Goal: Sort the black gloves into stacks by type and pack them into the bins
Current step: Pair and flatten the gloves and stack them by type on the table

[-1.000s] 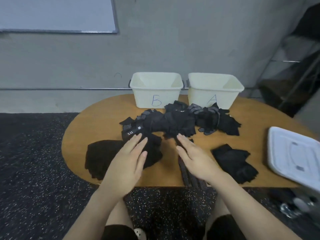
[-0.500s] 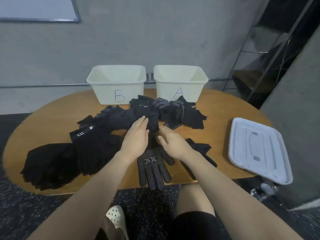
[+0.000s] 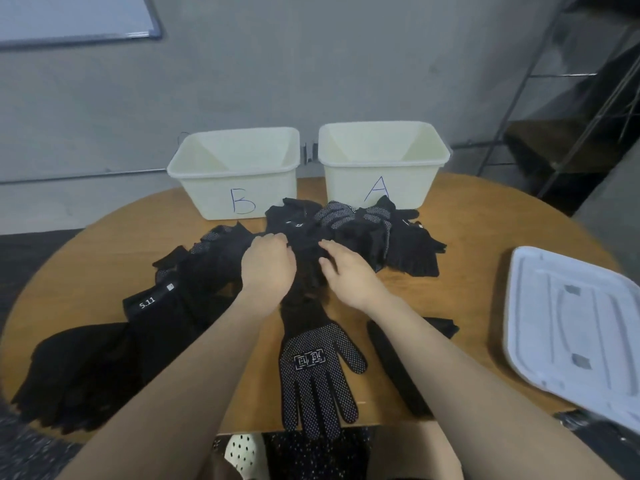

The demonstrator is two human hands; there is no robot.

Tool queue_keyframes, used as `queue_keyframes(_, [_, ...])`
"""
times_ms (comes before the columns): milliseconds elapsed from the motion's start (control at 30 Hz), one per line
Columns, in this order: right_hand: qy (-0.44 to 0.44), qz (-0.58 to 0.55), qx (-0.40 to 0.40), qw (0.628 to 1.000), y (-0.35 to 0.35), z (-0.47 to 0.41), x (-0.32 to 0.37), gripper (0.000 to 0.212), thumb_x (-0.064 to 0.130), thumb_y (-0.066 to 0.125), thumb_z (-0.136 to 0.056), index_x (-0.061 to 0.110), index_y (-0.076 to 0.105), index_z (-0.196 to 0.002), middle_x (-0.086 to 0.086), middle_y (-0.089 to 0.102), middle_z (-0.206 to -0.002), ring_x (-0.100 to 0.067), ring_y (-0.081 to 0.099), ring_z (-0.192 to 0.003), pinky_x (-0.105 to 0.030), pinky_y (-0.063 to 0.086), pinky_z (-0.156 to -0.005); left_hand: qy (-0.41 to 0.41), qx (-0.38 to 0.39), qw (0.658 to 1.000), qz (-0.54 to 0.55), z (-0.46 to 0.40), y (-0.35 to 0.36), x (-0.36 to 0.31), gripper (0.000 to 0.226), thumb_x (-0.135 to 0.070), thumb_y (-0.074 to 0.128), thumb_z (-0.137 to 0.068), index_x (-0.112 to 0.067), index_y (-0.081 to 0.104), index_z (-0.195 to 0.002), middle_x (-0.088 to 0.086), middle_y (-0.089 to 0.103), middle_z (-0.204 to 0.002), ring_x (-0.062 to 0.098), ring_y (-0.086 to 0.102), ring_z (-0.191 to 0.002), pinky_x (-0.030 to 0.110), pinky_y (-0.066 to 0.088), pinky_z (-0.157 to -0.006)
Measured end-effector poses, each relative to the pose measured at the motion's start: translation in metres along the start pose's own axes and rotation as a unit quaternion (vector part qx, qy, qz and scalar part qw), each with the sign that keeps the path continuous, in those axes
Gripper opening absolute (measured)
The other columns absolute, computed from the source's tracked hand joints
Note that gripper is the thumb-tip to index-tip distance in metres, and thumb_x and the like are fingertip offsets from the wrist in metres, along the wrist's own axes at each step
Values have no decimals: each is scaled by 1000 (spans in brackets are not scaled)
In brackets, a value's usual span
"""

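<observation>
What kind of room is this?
Probably a workroom or office, not a home: a whiteboard on a bare grey wall, bins lettered for sorting, and metal shelving beside the table.

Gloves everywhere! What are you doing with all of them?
A person is sorting black gloves on a wooden table. The left hand and right hand are both reaching into the heap of gloves in the middle. One dotted glove lies flat at the near edge. Bin B and bin A hold nothing yet.
</observation>
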State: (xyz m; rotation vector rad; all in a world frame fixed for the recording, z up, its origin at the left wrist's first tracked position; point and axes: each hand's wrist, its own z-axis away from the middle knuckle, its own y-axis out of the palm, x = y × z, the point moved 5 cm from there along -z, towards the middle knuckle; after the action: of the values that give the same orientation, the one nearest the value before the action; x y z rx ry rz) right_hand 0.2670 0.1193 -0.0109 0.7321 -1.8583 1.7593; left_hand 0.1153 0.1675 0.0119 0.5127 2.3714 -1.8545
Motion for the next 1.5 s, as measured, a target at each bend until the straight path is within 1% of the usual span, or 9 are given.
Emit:
queue_keyframes(200, [11, -79, -24, 997, -8, 1, 9, 41, 24, 47, -108, 11, 54, -146, -5, 57, -147, -20, 51, -136, -17, 31, -106, -27, -61, 989, 129, -9, -40, 5, 26, -26, 44, -108, -9, 63, -115, 14, 71, -95, 36, 68, -86, 40, 53, -76])
queue_keyframes(400, [28, -144, -44, 988, -20, 9, 23, 37, 24, 51, -107, 9, 60, -140, -3, 64, -138, -4, 54, -120, 7, 29, -84, -18, -9, 962, 273, -10, -83, 11, 19, -24, 42, -109, -16, 59, -106, 7, 65, -91, 32, 63, -83, 43, 51, -77])
queue_keyframes(500, [45, -197, -64, 977, -27, 16, 29, 38, 28, 55, -105, 10, 62, -137, -1, 66, -132, -9, 58, -122, -10, 37, -98, -23, 23, 928, 371, -1, -101, 10, 22, -31, 42, -109, -23, 59, -97, 6, 63, -86, 33, 65, -82, 55, 56, -80])
queue_keyframes(633, [83, -323, -43, 942, -28, 26, 41, 48, 39, 60, -102, 7, 60, -137, -3, 68, -127, -14, 68, -114, -37, 52, -106, -36, 74, 853, 516, 20, -120, 0, 23, -35, 43, -111, -24, 63, -108, 15, 71, -111, 28, 71, -96, 57, 59, -83])
queue_keyframes(833, [67, -498, -36, 864, -46, 50, 66, 35, 30, 56, -105, 2, 68, -124, -12, 73, -123, -22, 69, -105, -35, 56, -95, -16, 110, 815, 569, 45, -135, -7, 22, -31, 45, -111, -23, 63, -102, -8, 75, -90, 17, 72, -88, 44, 58, -80])
queue_keyframes(933, [47, -482, -24, 874, -62, 64, 69, 33, 25, 57, -105, 0, 68, -123, -14, 72, -124, -30, 65, -115, -42, 52, -99, -1, 138, 805, 578, 60, -132, -11, 21, -27, 49, -110, -16, 65, -113, -1, 78, -101, 22, 75, -96, 38, 60, -76])
queue_keyframes(1100, [42, -381, -56, 922, -90, 94, 63, 13, 15, 65, -100, 8, 72, -108, -8, 78, -103, -22, 72, -94, -36, 59, -81, 5, 181, 760, 624, 88, -120, -32, 28, -28, 62, -103, -13, 69, -126, 4, 76, -121, 21, 72, -113, 42, 56, -101])
queue_keyframes(1300, [52, -315, -85, 944, -116, 137, 42, 11, 13, 69, -97, 12, 73, -107, -7, 78, -106, -18, 69, -92, -41, 52, -81, -14, 171, 749, 640, 121, -98, -59, 20, -17, 60, -105, -20, 71, -122, 0, 77, -116, 17, 73, -109, 39, 60, -93])
queue_keyframes(1500, [90, -321, -101, 937, -126, 175, 7, 9, 10, 68, -97, 12, 74, -104, -10, 78, -105, -28, 68, -95, -43, 49, -82, -65, 222, 757, 611, 155, -67, -80, 15, -17, 63, -103, -11, 70, -115, 6, 79, -106, 26, 77, -95, 60, 60, -85])
